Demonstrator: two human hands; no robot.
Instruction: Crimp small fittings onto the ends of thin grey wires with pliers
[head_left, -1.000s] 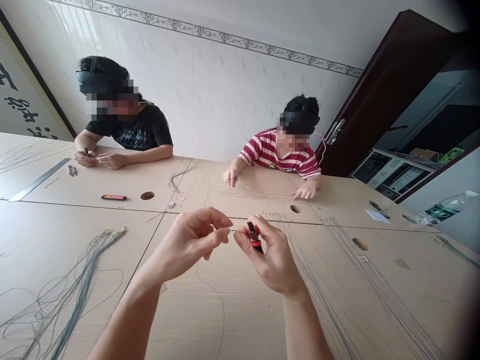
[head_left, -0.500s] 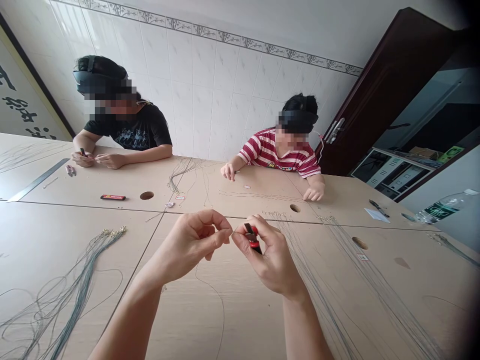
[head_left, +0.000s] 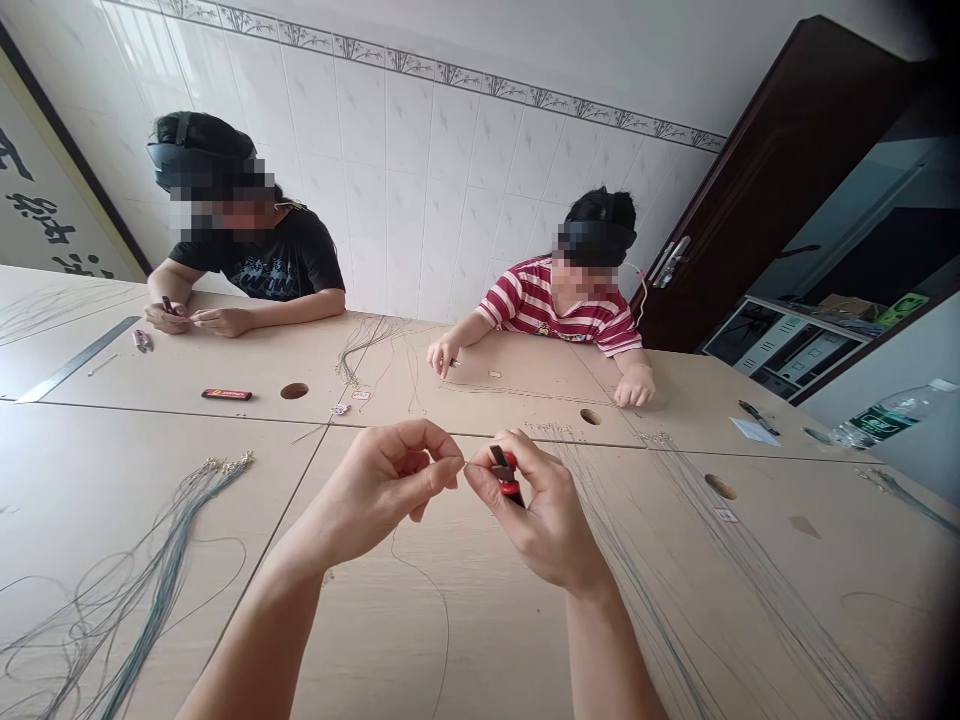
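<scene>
My left hand (head_left: pixel 397 478) is closed, its thumb and forefinger pinching a thin grey cord (head_left: pixel 444 610) that hangs below it and curves over the table. Almost touching those fingertips is my right hand (head_left: pixel 536 505), also closed. Its thumb and forefinger pinch at the short bit of cord between the hands. A small black-and-red hand tool (head_left: pixel 508 474) rests in the right hand's grip; its kind is partly hidden by the fingers. To the left lies a bundle of grey-green cords (head_left: pixel 169 560) with small gold-coloured ends (head_left: pixel 229 463).
More cords (head_left: pixel 630 570) with metal ends stretch across the table's right side. Two people sit opposite, their hands on the table. Also there are a red-and-black packet (head_left: pixel 226 394), a metal ruler (head_left: pixel 79 358), a plastic bottle (head_left: pixel 892 415), a pen (head_left: pixel 757 421) and round holes (head_left: pixel 295 391).
My hands hold nearly the same pose, the pinched cord still between them. Across the table, the striped-shirt person's hands have shifted slightly outward.
</scene>
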